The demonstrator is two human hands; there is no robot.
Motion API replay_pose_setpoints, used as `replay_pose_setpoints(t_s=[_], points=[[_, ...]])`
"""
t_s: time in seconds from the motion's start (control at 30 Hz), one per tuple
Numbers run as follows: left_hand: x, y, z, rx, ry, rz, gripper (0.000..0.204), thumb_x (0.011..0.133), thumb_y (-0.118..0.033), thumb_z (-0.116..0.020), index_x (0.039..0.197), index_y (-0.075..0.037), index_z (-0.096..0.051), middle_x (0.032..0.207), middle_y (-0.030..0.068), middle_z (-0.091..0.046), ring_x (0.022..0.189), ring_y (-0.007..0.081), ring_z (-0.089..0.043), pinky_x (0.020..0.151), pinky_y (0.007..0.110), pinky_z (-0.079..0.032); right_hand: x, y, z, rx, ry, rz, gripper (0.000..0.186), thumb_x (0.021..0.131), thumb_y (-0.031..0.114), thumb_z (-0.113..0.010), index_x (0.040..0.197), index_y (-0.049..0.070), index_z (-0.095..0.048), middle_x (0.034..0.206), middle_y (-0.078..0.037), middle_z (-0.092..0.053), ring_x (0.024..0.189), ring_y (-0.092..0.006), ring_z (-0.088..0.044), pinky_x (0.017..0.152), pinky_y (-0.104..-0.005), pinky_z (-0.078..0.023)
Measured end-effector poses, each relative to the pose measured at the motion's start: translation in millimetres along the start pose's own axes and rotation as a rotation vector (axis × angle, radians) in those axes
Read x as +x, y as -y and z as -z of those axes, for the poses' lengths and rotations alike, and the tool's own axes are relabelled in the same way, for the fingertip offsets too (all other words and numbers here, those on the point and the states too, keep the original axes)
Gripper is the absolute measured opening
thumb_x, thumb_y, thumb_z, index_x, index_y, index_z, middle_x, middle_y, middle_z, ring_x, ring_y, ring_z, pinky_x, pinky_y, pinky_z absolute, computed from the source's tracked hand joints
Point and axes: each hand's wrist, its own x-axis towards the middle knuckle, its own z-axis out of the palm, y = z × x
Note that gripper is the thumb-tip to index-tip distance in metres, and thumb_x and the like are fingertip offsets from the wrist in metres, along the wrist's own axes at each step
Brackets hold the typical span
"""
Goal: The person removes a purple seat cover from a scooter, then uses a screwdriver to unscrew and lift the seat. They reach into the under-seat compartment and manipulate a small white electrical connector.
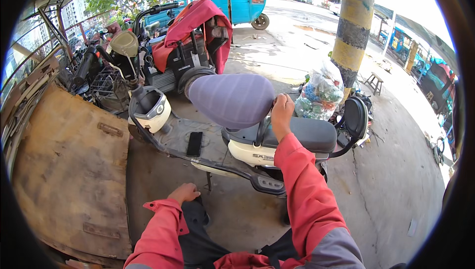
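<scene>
My right hand grips the rear edge of a lilac padded seat, which is tilted up beside the dark rear seat of a cream electric scooter. My left hand is low beside my dark-clad knee, fingers loosely bent, with no object visible in it. A black phone lies on the scooter's footboard. The scooter's front storage pocket is to the left, and a black backrest is at its rear.
A large wooden board lies at left. Behind it are parked scooters, one under a red cover. A striped pillar has a bag of scraps beside it. Beyond are a turquoise three-wheeler and a stool.
</scene>
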Motion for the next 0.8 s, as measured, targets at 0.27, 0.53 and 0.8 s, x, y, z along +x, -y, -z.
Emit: replay_pose_setpoints(t_s=[0.27, 0.53, 0.8], points=[[8, 4, 16, 0.047, -0.006, -0.014, 0.035, 0.091, -0.036, -0.068, 0.104, -0.005, -0.077, 0.107, 0.0204, -0.073, 0.105, 0.0401, -0.068, 0.093, 0.047, -0.053, 7, -3, 2, 0.024, 0.078, -0.048, 0.029, 0.101, 0.022, -0.05, 0.088, -0.003, -0.056, 0.076, -0.008, -0.056, 0.073, -0.0181, -0.054, 0.067, -0.0367, -0.045], [-7, -9, 10, 0.028, 0.035, 0.002, 0.036, 0.091, -0.036, -0.067, 0.103, -0.004, -0.077, 0.107, 0.0213, -0.073, 0.104, 0.0401, -0.068, 0.092, 0.048, -0.053, -9, 7, -5, -0.133, -0.075, 0.066, 0.023, 0.099, 0.018, -0.047, 0.091, -0.002, -0.057, 0.076, -0.008, -0.057, 0.071, -0.0202, -0.056, 0.067, -0.0362, -0.046], [-3, 8, 2, 0.058, 0.014, -0.021, 0.037, 0.091, -0.037, -0.067, 0.103, -0.003, -0.076, 0.104, 0.0216, -0.073, 0.102, 0.0394, -0.069, 0.09, 0.048, -0.053, -1, 19, 12, 0.262, 0.203, -0.212, 0.017, 0.096, 0.017, -0.047, 0.088, 0.003, -0.053, 0.077, -0.007, -0.054, 0.066, -0.0157, -0.053, 0.061, -0.0339, -0.046]])
